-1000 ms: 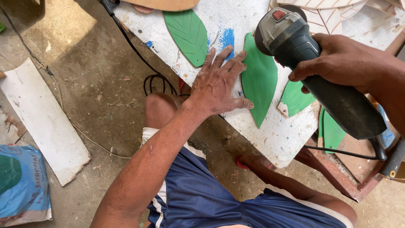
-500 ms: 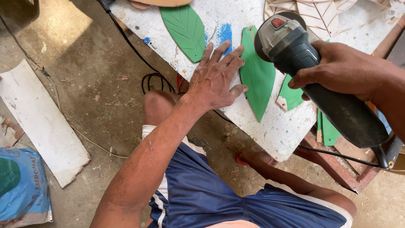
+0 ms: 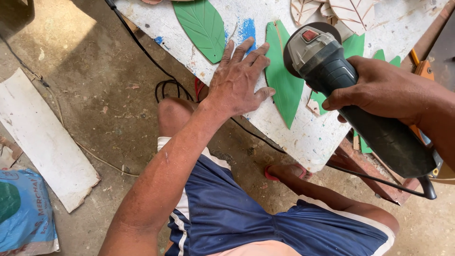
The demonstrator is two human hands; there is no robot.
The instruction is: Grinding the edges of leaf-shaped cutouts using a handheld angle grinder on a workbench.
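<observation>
We hold the left hand (image 3: 239, 80) flat and fully open on the bench (image 3: 313, 132), palm down, fingers spread. The fingertips rest on the left edge of a narrow green leaf-shaped cutout (image 3: 282, 78), pressing it to the white, paint-flecked bench top; the heel of the hand sits near the bench's front edge. The cutout lies lengthwise, its pointed tip toward us, just beside a patch of blue paint (image 3: 247, 28).

We close the right hand (image 3: 379, 90) around the dark body of an angle grinder (image 3: 350, 95), fingers wrapped under and thumb along the side. The grinder head, with its grey cap and red switch, sits over the right edge of the cutout; from this angle we cannot tell whether the disc touches the material. Its black cable (image 3: 379, 178) trails from the rear end below the bench.

A broader green leaf (image 3: 201, 26) lies to the left of the open hand, apart from it. Unpainted leaf pieces (image 3: 341, 9) lie at the far edge of the bench. A white board (image 3: 42, 137) lies on the concrete floor (image 3: 95, 76).
</observation>
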